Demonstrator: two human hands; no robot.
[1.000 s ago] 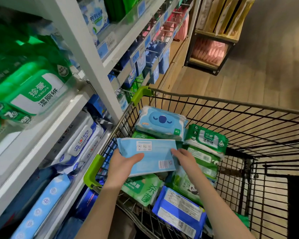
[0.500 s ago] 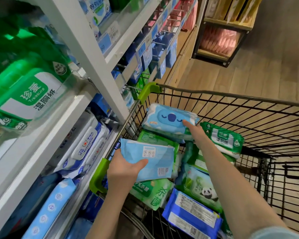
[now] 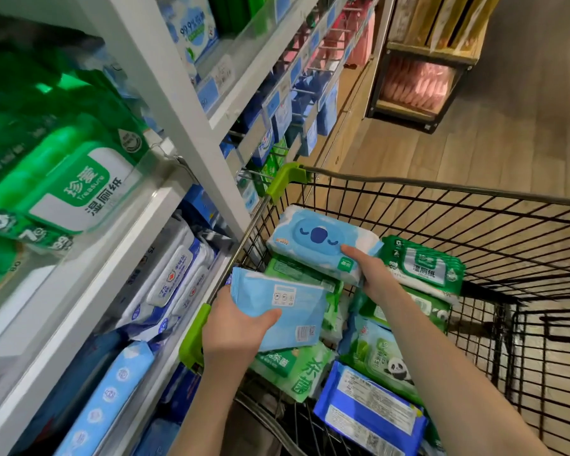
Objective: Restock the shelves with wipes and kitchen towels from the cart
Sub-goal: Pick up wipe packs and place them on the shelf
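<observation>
The koala-print wipes pack (image 3: 316, 240) lies lid up on top of the heap, in the far left corner of the wire cart (image 3: 441, 189), with a green pack under it. The right grip (image 3: 372, 274) is closed on its near right corner. The thumb lies on the top face beside a small green label and the fingers curl under the edge. That hold suits lifting a soft pack by one end, though I cannot tell if it has left the heap.

The left grip (image 3: 234, 327) clasps a flat pale-blue wipes pack (image 3: 287, 307) with its printed back and barcode up. The thumb crosses the face and the fingers are hidden beneath. The pack hangs over the cart's near left side, next to the shelving, probably so that both packs can go across in one trip.

Other stock fills the cart:
- A green lidded pack (image 3: 425, 268) sits just right of the koala pack.
- A panda-print pack (image 3: 385, 360) lies under the right forearm.
- A dark-blue pack (image 3: 369, 413) lies nearest, back up.
- A green pack with large characters (image 3: 297, 370) lies below the pale-blue one.

I can make out no kitchen towels.

The cart stands hard against the white shelf upright (image 3: 165, 93), which keeps the reach short. Beside it, the lower shelf holds leaning white-and-blue lidded packs (image 3: 175, 281). Above, green Treasure packs (image 3: 63, 185) sit behind a clear lip. With this much in the cart, most of the restocking looks to be ahead.
</observation>
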